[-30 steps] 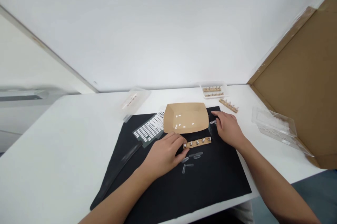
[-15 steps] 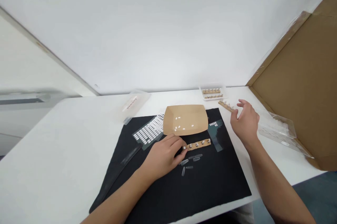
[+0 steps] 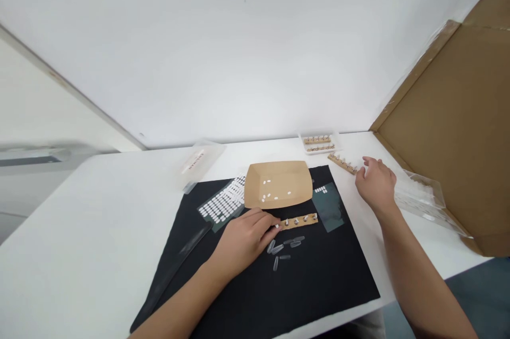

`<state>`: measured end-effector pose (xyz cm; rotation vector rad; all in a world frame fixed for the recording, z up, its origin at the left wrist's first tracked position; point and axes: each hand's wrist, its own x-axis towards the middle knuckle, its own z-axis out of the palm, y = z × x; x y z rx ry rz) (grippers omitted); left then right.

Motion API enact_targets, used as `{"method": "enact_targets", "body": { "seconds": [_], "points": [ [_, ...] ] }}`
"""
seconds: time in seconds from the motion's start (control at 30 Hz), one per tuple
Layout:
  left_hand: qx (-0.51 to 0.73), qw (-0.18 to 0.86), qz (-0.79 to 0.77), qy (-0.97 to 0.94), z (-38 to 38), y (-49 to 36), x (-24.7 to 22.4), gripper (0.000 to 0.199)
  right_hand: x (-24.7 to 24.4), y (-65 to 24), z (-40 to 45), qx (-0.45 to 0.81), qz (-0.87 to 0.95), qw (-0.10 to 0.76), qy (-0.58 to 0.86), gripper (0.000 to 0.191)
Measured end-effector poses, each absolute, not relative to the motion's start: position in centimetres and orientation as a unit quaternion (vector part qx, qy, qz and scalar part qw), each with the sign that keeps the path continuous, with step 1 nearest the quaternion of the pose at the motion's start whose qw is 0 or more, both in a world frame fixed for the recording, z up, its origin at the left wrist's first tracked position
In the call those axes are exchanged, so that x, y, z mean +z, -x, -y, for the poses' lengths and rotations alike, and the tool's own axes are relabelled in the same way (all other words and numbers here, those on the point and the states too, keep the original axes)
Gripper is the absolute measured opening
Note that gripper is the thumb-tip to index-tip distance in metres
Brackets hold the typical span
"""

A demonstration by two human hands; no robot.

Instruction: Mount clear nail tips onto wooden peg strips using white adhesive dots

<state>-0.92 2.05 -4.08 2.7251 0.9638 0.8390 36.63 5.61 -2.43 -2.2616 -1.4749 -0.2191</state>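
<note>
My left hand (image 3: 249, 235) pinches the left end of a wooden strip (image 3: 300, 221) on the black mat (image 3: 303, 286). Small metal stubs with white bits on top stand along that strip, and a white bit shows by my fingertips. Several clear false nail tips (image 3: 285, 246) lie just in front of it. Over the white table, my right hand (image 3: 376, 182) has thumb and finger apart, with nothing visible between them. A second wooden strip with stubs (image 3: 342, 163) lies slanted just left of this hand, apart from its fingers.
Behind the first strip sits a brown paper tray (image 3: 279, 169) holding several white ovals. Sheets of white adhesive tabs (image 3: 223, 203) and a dark sheet (image 3: 329, 209) flank it. A clear box with strips (image 3: 319, 142), a plastic pouch (image 3: 203, 161) and a clear container (image 3: 422, 193) stand around.
My right hand has moved slightly right, away from the slanted strip's end. My left hand stays at the first strip. The view has shifted a little.
</note>
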Motion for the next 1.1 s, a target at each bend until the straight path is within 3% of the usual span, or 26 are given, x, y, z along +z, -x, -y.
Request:
{"method": "enact_targets", "body": {
  "seconds": [0.4,0.57,0.73,0.97,1.1],
  "points": [
    [0.326,0.037,-0.285,-0.900,-1.9,0.6,-3.2,0.008,-1.1,-36.3,-5.3,-0.096,0.507,0.317,0.796,0.042],
    [0.376,0.032,-0.263,-0.888,-1.6,0.5,-2.6,0.007,-0.5,-35.9,-5.1,-0.108,0.516,0.411,0.744,0.040],
    [0.406,0.036,-0.235,-0.882,-1.3,0.4,-2.2,0.009,0.3,-33.5,-4.4,-0.068,0.608,0.525,0.592,0.032],
    [0.416,0.037,-0.200,-0.886,-1.0,0.3,-2.1,0.012,0.4,-28.1,-1.8,0.035,0.811,0.464,0.355,0.038],
    [0.438,0.044,-0.220,-0.870,-0.5,0.4,-1.9,0.013,0.1,-25.4,-0.5,0.103,0.856,0.426,0.276,0.032]
  ]
}}
